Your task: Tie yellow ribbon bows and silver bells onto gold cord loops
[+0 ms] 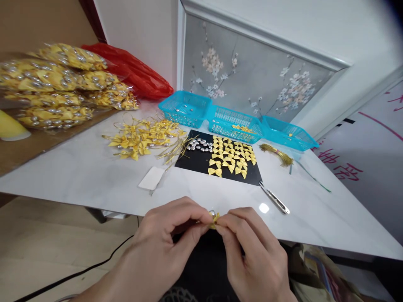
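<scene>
Just off the table's near edge, my left hand (pixel 176 235) and my right hand (pixel 252 247) meet fingertip to fingertip. Between them they pinch a small yellow bow (pixel 215 219) with a silver bead (pixel 212 213) at its top; the fingers cover most of it. Beyond the hands lies a black mat (pixel 195 163), bearing rows of yellow bows (pixel 228 153) and a cluster of silver beads (pixel 200 145). Gold wire stems (pixel 176 152) cross the mat's left edge. Small scissors or snips (pixel 274 199) rest at its near right corner.
Finished-looking yellow bow sprigs (pixel 138 136) are heaped left of the mat. Blue baskets (pixel 236 123) line the back. A white card (pixel 151 178) lies nearer, and a gold wire bundle (pixel 277 154) is at right. Bagged yellow bows (pixel 56 88) and a red bag (pixel 132 71) sit far left.
</scene>
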`<control>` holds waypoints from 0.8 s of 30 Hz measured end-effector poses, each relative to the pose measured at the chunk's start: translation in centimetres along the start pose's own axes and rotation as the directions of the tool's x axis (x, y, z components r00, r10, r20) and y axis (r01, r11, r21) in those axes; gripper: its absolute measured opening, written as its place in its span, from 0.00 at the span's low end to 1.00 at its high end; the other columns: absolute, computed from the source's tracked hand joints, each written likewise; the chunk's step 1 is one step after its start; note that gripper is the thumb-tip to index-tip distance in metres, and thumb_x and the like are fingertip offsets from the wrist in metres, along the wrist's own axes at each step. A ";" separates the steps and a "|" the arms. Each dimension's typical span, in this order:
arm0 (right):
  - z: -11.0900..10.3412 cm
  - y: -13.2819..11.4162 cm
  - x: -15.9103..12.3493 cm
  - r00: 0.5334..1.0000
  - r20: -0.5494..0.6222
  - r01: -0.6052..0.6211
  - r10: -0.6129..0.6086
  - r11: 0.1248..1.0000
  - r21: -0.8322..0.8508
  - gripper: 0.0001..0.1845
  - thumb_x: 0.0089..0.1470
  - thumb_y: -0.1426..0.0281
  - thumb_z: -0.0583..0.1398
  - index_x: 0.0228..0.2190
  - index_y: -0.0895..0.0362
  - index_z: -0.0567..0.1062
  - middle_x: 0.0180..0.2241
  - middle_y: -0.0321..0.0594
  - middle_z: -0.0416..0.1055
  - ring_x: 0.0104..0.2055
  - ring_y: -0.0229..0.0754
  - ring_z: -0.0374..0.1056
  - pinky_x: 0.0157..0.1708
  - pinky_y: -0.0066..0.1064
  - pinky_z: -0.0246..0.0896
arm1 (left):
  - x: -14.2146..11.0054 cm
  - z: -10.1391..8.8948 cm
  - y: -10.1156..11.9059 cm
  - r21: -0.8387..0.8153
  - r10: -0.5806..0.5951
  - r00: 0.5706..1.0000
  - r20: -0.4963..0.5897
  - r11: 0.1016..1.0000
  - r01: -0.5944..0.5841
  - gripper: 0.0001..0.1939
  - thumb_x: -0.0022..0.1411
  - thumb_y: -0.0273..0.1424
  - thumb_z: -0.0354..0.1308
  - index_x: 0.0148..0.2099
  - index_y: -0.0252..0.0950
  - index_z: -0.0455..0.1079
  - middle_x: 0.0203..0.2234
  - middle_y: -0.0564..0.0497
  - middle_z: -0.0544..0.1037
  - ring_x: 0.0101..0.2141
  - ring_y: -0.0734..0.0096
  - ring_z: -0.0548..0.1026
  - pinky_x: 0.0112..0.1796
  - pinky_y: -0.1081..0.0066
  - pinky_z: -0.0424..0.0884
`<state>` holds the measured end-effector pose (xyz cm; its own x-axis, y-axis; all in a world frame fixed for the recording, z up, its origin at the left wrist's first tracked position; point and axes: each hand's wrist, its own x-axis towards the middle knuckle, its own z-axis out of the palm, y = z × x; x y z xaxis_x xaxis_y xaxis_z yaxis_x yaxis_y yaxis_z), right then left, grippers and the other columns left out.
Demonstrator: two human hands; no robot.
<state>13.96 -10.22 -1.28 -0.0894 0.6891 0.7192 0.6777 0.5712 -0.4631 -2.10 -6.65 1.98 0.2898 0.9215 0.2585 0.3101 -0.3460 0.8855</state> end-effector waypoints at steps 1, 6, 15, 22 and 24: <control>0.0 0.0 0.0 1.000 0.015 0.002 -0.002 1.000 0.014 0.10 0.60 0.84 0.58 0.37 0.59 0.74 0.33 0.42 0.70 0.35 0.39 0.69 0.36 0.30 0.68 | 0.0 0.0 0.0 -0.022 -0.039 0.999 0.004 0.999 0.040 0.10 0.59 0.22 0.57 0.30 0.39 0.77 0.24 0.56 0.80 0.26 0.75 0.79 0.28 0.81 0.73; 0.4 0.1 -0.1 0.998 -0.050 -0.019 0.025 0.993 0.120 0.11 0.58 0.85 0.59 0.38 0.59 0.76 0.34 0.42 0.71 0.34 0.38 0.69 0.33 0.30 0.68 | 0.0 -0.1 0.0 -0.087 -0.130 0.991 0.028 0.987 0.132 0.08 0.58 0.26 0.57 0.30 0.39 0.77 0.25 0.56 0.80 0.26 0.73 0.78 0.28 0.80 0.73; 0.3 -0.1 -0.2 0.998 -0.033 -0.041 0.045 0.992 0.123 0.12 0.58 0.84 0.59 0.39 0.59 0.76 0.34 0.41 0.72 0.35 0.38 0.70 0.35 0.29 0.69 | -0.1 0.1 -0.3 -0.093 -0.055 0.998 -0.040 0.994 0.051 0.08 0.58 0.23 0.58 0.30 0.39 0.76 0.25 0.57 0.80 0.26 0.75 0.78 0.28 0.81 0.73; 0.0 -0.2 0.1 0.995 0.022 -0.101 0.099 0.988 0.118 0.10 0.61 0.81 0.56 0.36 0.57 0.74 0.33 0.40 0.72 0.34 0.38 0.70 0.34 0.31 0.69 | -0.1 -0.1 0.2 -0.018 0.070 0.996 -0.053 0.997 -0.071 0.12 0.57 0.18 0.57 0.29 0.40 0.75 0.25 0.57 0.81 0.27 0.76 0.80 0.31 0.81 0.74; 0.0 -0.2 0.1 0.993 0.021 -0.116 0.114 0.987 0.114 0.10 0.61 0.81 0.56 0.36 0.57 0.74 0.33 0.40 0.71 0.34 0.38 0.70 0.34 0.31 0.69 | -0.2 -0.1 0.3 -0.008 0.084 0.995 -0.054 0.996 -0.085 0.13 0.57 0.18 0.57 0.29 0.40 0.76 0.25 0.57 0.82 0.27 0.76 0.80 0.31 0.82 0.75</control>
<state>13.78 -10.27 -1.12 -0.0265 0.7591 0.6504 0.5960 0.5343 -0.5994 -2.19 -6.86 2.21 0.2656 0.8972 0.3529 0.2771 -0.4216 0.8634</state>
